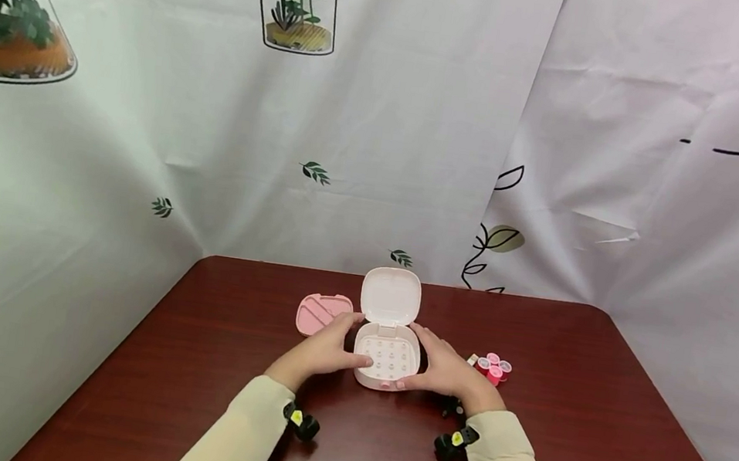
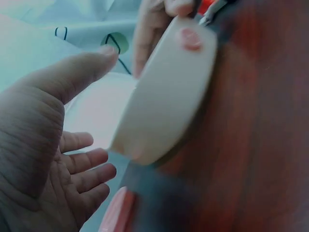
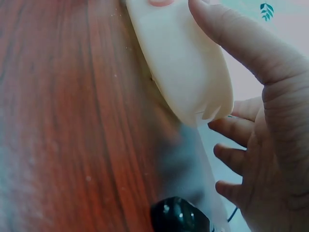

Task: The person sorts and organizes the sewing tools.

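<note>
A white plastic box [image 1: 369, 381] stands on the table with its hinged lid [image 1: 391, 296] raised at the back. Rows of small pegs cover its inner floor, and a pink latch button [image 2: 189, 39] sits on its front wall. My right hand [image 1: 445, 369] grips the box's right side, thumb on the front near the button and fingers toward the back corner. At the left side, my left hand [image 1: 328, 346] is spread with relaxed fingers; its thumb is above the box's inside. Whether the left fingertips touch the box, I cannot tell.
A pink divided tray [image 1: 311, 316] lies behind my left hand. Several small pink and red cylinders [image 1: 494, 375] with pale tops stand beyond my right wrist. A glossy black object [image 3: 179, 215] lies near my right hand. A printed white cloth [image 1: 383, 123] hangs behind the brown table [image 1: 250, 285].
</note>
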The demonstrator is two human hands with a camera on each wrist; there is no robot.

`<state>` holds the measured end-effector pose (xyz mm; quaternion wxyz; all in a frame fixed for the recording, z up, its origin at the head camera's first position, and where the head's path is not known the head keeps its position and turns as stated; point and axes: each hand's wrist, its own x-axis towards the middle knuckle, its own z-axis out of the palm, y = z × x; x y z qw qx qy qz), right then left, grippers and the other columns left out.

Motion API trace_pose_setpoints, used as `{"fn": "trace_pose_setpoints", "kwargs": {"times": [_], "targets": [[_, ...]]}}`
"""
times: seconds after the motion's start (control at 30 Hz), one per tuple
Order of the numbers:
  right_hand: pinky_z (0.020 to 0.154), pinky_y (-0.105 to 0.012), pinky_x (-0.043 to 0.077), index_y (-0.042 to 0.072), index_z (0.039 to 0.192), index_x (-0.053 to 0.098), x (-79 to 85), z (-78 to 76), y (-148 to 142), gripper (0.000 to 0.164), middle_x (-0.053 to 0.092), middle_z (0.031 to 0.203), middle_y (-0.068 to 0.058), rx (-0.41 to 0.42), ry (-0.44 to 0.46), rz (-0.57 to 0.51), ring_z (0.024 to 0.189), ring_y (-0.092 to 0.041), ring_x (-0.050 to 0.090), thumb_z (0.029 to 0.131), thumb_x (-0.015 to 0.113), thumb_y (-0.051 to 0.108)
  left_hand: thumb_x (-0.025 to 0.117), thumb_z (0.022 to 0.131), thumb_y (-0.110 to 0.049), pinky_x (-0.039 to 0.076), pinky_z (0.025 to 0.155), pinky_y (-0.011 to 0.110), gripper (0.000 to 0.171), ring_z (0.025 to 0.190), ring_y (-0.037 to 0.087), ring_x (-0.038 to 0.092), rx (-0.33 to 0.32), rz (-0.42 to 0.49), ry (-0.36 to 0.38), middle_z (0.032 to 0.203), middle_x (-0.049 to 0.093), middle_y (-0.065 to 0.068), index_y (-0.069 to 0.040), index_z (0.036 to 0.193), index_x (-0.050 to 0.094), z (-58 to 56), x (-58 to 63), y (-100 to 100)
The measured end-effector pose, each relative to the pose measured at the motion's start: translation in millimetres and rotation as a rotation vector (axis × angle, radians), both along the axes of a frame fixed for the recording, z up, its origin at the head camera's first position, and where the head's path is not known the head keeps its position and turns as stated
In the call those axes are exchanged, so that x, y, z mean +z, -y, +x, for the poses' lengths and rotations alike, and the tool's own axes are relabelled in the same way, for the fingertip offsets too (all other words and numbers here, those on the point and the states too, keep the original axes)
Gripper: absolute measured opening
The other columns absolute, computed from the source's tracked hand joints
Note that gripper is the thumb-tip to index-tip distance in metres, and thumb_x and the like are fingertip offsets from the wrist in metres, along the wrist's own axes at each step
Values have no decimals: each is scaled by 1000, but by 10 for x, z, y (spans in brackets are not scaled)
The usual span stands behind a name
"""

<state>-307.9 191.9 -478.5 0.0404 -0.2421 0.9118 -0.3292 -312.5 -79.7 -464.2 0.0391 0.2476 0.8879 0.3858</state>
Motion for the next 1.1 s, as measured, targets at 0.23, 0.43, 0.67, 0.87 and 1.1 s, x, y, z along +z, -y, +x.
{"fn": "trace_pose_setpoints", "kwargs": {"times": [0.23,0.43,0.67,0.87,1.1], "targets": [[113,-56,35,10,156,35,14,14,10,110,42,155,-11,15,1,-11,137,-30,44,70,85,57,88,76,-34,37,112,52,96,132,31,47,-21,24,1,145,48,19,2,151,39,45,-109,-62],[110,-55,39,12,154,39,14,16,17,108,49,149,-8,-4,14,-31,129,-26,49,68,87,56,87,77,-37,35,113,51,96,134,29,46,1,34,24,148,47,14,-3,152,39,46,-153,-56],[107,-55,41,11,153,40,14,31,-41,108,53,143,-9,-17,5,-41,125,-27,52,67,88,55,87,78,-38,32,115,52,99,140,29,41,18,75,56,154,41,14,-4,155,35,55,-251,-126],[106,-54,42,8,151,41,16,47,-69,107,55,141,-10,-15,-13,-51,123,-26,54,67,89,54,92,71,-43,33,115,47,110,140,22,40,-21,103,11,155,40,8,-11,157,32,46,-338,-175],[109,-55,40,4,152,38,18,54,-70,109,50,147,-13,11,-52,-29,129,-30,50,69,88,53,93,68,-47,34,115,46,113,140,19,40,-14,114,-44,155,40,6,-14,157,32,58,-397,-185]]}}
